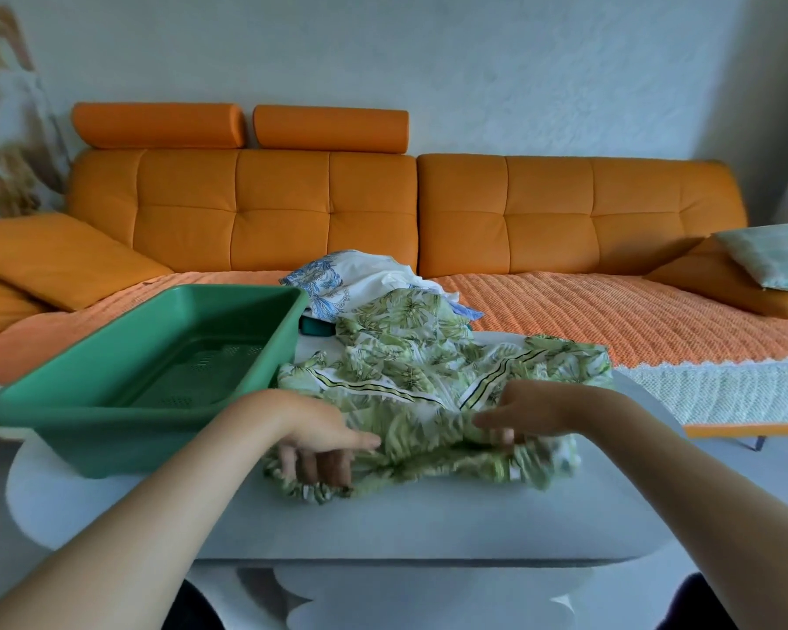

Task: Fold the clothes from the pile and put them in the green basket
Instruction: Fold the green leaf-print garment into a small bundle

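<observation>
left hand [320,446] grips leaf-print garment [406,370] hem | right hand [526,411] pinches its middle | green basket [110,431] touching garment, on white table [428,525]

A long orange sofa [383,211] with tufted back panels and two roll headrests [158,125] stands against a white textured wall [474,61]. An orange knitted throw [587,311] covers its seat, and a pale patterned cushion [767,254] lies at the right end. Nearest the viewer is a white desk [383,529], in soft, even light
</observation>
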